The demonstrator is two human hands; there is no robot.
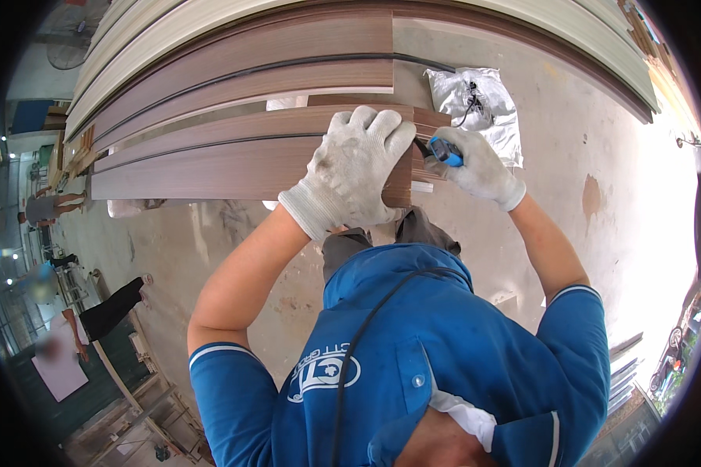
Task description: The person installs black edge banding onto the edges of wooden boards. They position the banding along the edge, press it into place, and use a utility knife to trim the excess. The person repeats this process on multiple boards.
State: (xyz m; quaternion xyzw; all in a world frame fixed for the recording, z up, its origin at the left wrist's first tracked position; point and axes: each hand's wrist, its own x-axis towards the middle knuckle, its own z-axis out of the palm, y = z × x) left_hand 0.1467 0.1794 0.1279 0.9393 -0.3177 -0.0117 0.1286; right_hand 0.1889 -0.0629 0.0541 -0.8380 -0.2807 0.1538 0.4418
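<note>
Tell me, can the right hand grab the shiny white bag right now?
Probably not: the right hand is busy, closed around a blue tool. Nothing seems to block the way to the bag just beyond it, though I can't tell how far down the bag lies.

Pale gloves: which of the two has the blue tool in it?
The one on the right hand, gripping the blue-and-black tool; the gloved left hand lies across a brown board.
</note>
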